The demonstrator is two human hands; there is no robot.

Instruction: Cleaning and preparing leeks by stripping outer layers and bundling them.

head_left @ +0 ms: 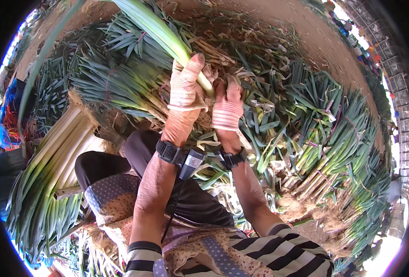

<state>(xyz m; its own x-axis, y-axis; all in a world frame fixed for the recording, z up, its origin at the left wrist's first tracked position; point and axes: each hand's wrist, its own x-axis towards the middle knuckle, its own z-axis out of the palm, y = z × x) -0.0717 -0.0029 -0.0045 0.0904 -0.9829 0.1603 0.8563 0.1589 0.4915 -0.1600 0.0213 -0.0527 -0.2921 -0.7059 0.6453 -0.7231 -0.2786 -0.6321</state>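
Leek (pixel 156 30) first: it slants down across the top of my view, green leaves running out past the upper edge, pale shank ending between my hands, above the litter. Beneath everything spreads the brown ground (pixel 306 23), bare along the upper right. On it lies a broad litter (pixel 266 122) of loose green and withered leaves, just beyond my right hand (pixel 227 105). Farther right is a big pile (pixel 340 138) of tied bundles, their roots (pixel 292 205) turned in toward me. On my left rests a thick bundle (pixel 59 159), white shafts pointing up and away, leaves hanging toward the lower left. Past it, ahead of my knees, a tied bunch (pixel 116 85) lies with its leaves to the left.

My dark trousers (pixel 140 145) show below my forearms, with a patterned apron (pixel 116 196) (dots on one patch, flowers on another) over my lap and a striped shirt (pixel 283 247). My left hand (pixel 184 90), in a striped glove, is closed round the pale shank, thumb upward. My right hand, gloved too, bends its fingers by the root end; I cannot tell whether they grip it. Each wrist wears a black strap (pixel 167 151), and by the left one sits a small grey device (pixel 193 164).
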